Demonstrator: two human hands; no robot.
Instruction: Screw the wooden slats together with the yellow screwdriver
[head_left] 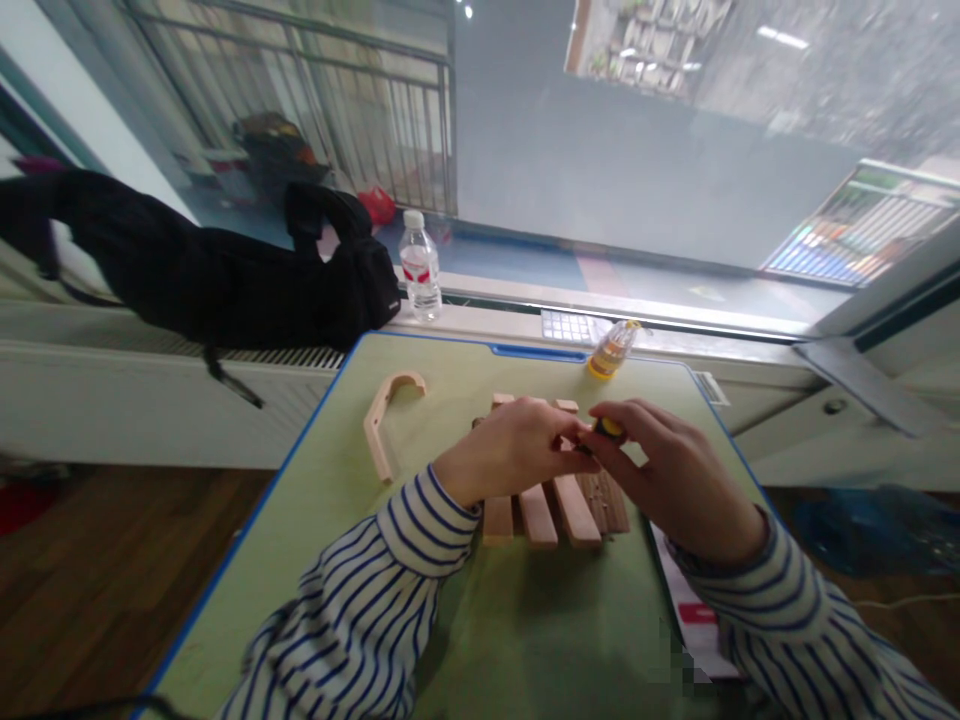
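Both my hands meet above a small assembly of wooden slats (538, 517) on the table. My right hand (679, 475) is closed around a short screwdriver (608, 428) with a yellow and black handle, tilted toward my left hand. At the screwdriver's front end, my left hand (521, 445) pinches with thumb and fingers; whatever it grips there is hidden. Under the slats lies a brown, rough-grained wooden piece (609, 505), partly covered by my hands. To the left, apart from the hands, rests a curved, hook-shaped wooden piece (381, 425).
The greenish table (300, 560) has a blue edge. A clear container with a yellow base (604, 362) stands at its back right. Beneath my right forearm lies a white and pink flat item (697, 612). A water bottle (421, 270) and black bag (247, 285) sit by the window.
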